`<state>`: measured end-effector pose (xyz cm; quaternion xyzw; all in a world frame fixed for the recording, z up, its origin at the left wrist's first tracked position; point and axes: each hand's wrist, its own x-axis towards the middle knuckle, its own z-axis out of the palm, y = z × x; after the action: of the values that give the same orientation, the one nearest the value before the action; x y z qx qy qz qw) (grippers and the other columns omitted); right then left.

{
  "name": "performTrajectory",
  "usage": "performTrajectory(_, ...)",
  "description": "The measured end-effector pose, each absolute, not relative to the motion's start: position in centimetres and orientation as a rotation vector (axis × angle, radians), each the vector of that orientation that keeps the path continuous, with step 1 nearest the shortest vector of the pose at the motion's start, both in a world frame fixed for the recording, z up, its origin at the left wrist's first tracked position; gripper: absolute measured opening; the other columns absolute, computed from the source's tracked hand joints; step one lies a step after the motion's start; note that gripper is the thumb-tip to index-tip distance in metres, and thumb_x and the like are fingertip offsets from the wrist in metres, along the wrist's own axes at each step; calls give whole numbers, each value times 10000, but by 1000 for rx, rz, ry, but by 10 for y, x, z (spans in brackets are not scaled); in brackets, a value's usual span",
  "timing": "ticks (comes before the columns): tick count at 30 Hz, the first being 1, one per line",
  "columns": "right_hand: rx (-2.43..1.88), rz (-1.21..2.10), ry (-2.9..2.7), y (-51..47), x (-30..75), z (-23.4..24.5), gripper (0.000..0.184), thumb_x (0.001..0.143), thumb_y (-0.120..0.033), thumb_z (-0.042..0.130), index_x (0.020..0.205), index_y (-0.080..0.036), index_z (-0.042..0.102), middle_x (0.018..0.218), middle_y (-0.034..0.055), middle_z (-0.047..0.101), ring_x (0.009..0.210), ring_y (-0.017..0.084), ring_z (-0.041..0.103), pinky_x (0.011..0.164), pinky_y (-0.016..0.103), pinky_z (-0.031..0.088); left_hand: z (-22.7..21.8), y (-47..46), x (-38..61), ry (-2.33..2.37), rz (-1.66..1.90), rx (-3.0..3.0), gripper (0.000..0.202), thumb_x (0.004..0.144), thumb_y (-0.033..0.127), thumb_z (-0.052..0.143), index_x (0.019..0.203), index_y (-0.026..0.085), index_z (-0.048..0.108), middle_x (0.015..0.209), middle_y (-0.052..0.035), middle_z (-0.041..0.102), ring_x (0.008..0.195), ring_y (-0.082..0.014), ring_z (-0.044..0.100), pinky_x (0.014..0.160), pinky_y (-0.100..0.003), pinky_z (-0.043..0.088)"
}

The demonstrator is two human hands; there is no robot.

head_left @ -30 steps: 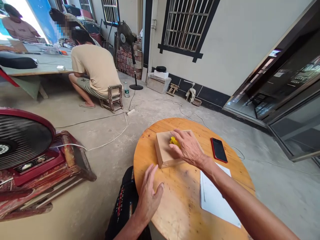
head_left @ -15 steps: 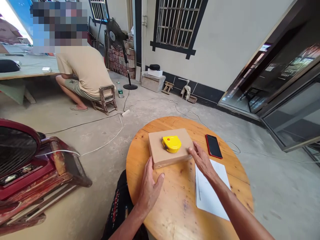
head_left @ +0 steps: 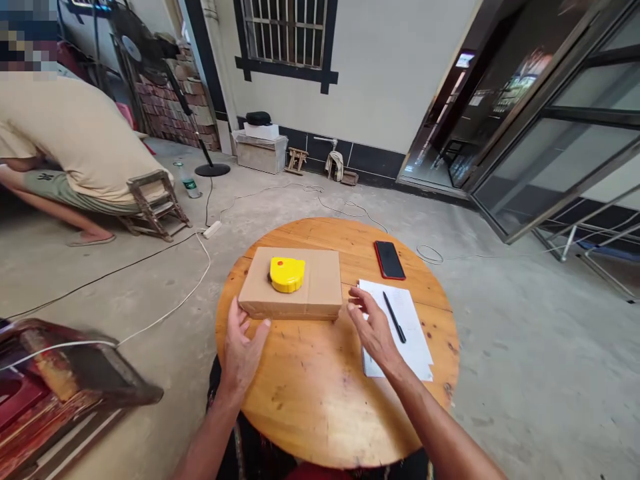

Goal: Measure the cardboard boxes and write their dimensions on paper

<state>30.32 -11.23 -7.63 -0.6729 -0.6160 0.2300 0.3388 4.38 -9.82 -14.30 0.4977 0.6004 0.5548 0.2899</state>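
Note:
A flat brown cardboard box lies on a round wooden table. On top of the box sits a yellow tape measure. My left hand is open, its fingertips touching the box's near left corner. My right hand is open too, fingers spread just beside the box's right end, resting partly on a white sheet of paper. A black pen lies on that paper, and a red-cased phone lies beyond it.
Another person in a beige shirt squats on a low wooden stool at the left. White and black cables cross the concrete floor. A red object stands at lower left. Glass doors are at the right.
My right hand came off the tape measure and drew back to the box's right end. My left hand reached the box's near corner. The view swung to the right.

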Motion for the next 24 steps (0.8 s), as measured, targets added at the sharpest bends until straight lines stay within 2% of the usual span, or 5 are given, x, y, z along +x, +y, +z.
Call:
performTrajectory(4, -2114, 384, -1626, -124, 367, -84, 327, 964, -312, 401, 1158, -156, 613, 1085, 104, 719, 896, 203, 677, 826, 318, 501, -152, -152, 58, 1771, 1575, 1397, 624, 878, 364, 614, 1451, 241, 399, 1371, -123, 525, 1292, -299, 502, 1128, -516, 374)
performTrajectory(8, -2325, 279, -1652, -135, 404, -97, 251, 910, -316, 525, 1039, -147, 658, 1009, 146, 717, 869, 280, 678, 801, 384, 444, -157, -194, 101, 1458, 1267, 1991, 316, 878, 232, 551, 1183, 252, 627, 1234, -95, 616, 1172, -286, 584, 1028, -463, 488)
performTrajectory(15, -2379, 220, -1606, -138, 404, -118, 181, 877, -153, 463, 855, -141, 642, 895, 171, 713, 843, 286, 665, 744, 353, 378, -142, -188, 186, 1053, 547, 2421, 556, 768, 109, 573, 1317, 196, 574, 1559, -123, 390, 1433, -316, 350, 1160, -522, 354)
performTrajectory(19, -2301, 293, -1465, -159, 432, -109, 206, 883, -276, 398, 874, -197, 587, 778, 71, 693, 708, 224, 633, 624, 296, 366, -154, -182, 199, 1082, 466, 2488, 660, 786, 166, 615, 1430, 168, 465, 1587, -174, 323, 1458, -348, 298, 1160, -554, 326)
performTrajectory(24, -2207, 422, -1317, -188, 471, -107, 278, 846, -403, 323, 750, -223, 511, 666, 27, 627, 635, 200, 583, 586, 286, 400, -172, -188, 201, 1144, 580, 2529, 576, 831, 163, 586, 1397, 161, 480, 1527, -167, 409, 1391, -340, 388, 1140, -552, 344)
